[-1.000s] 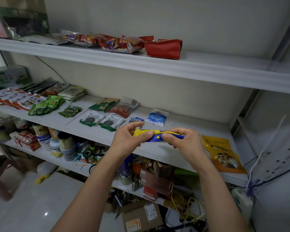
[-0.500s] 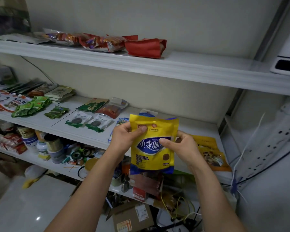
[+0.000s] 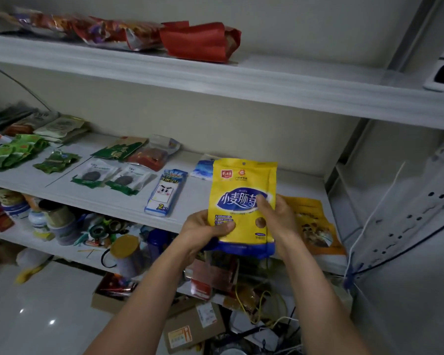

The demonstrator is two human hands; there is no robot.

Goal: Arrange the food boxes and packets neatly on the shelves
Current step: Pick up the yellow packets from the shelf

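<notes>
Your yellow packet (image 3: 242,201) now stands upright with its printed face to you, no longer edge-on between your hands. Your left hand (image 3: 203,231) grips lower, at its bottom left corner; your right hand (image 3: 280,219) holds the right edge, thumb across the blue label.

White shelves (image 3: 215,80) w/ cream wall (image 3: 267,134) behind, glossy floor (image 3: 36,316) btm-left.

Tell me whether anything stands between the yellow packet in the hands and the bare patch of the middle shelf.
Nothing visible does. The left hand and right hand hold the yellow packet upright before the middle shelf; its bare patch lies between the blue-and-white packet and the orange packet.
</notes>
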